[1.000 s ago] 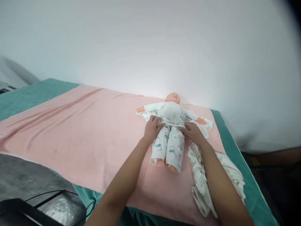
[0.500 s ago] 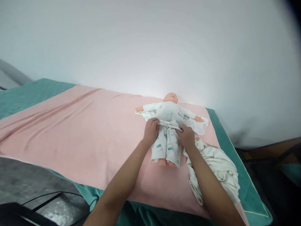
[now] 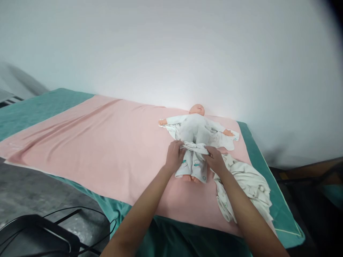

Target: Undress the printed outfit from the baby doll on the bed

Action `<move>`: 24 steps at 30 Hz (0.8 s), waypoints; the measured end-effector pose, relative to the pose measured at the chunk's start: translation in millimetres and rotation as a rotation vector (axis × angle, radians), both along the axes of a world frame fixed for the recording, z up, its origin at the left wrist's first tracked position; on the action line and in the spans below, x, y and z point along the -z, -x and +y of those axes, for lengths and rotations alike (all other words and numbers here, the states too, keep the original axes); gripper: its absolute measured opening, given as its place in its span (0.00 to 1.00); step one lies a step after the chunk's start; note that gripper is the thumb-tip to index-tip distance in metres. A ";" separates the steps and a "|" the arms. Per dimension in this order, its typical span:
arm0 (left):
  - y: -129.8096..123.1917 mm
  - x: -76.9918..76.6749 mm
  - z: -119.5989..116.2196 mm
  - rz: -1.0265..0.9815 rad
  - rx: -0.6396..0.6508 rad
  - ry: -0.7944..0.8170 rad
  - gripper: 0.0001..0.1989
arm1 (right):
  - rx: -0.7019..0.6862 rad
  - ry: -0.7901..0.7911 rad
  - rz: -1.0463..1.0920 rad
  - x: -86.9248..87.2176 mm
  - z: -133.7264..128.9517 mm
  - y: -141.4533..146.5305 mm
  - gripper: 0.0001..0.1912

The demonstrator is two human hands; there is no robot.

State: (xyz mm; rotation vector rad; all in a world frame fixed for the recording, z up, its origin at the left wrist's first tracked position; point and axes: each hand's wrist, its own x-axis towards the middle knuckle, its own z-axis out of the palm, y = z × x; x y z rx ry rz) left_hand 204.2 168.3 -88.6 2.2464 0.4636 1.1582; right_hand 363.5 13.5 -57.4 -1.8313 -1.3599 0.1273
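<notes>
A doll lies on its back toward the right end of the surface, its head close to the far edge by the wall and its feet toward the near edge, which leaves its legs within easy reach of both arms. The printed trousers are around its lower legs, with the waistband gathered across the thighs and the feet just showing at the cuffs. The left hand has its fingers curled onto one end of the waistband, and the right hand has its fingers pinched on the other; the very tips sink into the folds and are too small to make out well. Gripping at both sides seems meant to keep the band stretched level, so that neither leg of the trousers twists. The doll's arms are spread wide over a thin printed cloth, so the sleeves lie well apart from the hands. A crumpled white cloth sits near the right edge, toward the near corner, partly behind the right forearm, perhaps set there to be out of the way. Beneath everything, a pink sheet covers the middle of the surface, probably as a soft layer, with the green cover showing at both ends.
</notes>
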 end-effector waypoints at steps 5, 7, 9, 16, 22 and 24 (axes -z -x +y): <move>-3.3 -6.8 9.1 0.070 0.070 0.049 0.14 | -0.056 0.236 0.114 -9.7 -34.1 33.7 0.18; -1.6 -9.8 11.2 0.114 0.102 0.051 0.14 | -0.081 0.263 0.098 -14.3 -42.7 43.5 0.25; 5.3 -12.4 8.6 0.139 0.130 0.078 0.15 | -0.079 0.293 0.040 -17.8 -48.0 50.1 0.30; 59.4 -19.9 -42.4 0.253 0.118 0.436 0.18 | -0.057 0.378 -0.065 -26.7 -46.5 54.6 0.33; 75.9 -42.7 -61.6 0.259 0.107 0.612 0.20 | -0.071 0.508 0.016 -51.9 -47.3 58.5 0.27; 79.1 -57.9 -58.4 0.306 0.122 0.636 0.21 | -0.052 0.541 0.075 -63.5 -51.0 63.5 0.24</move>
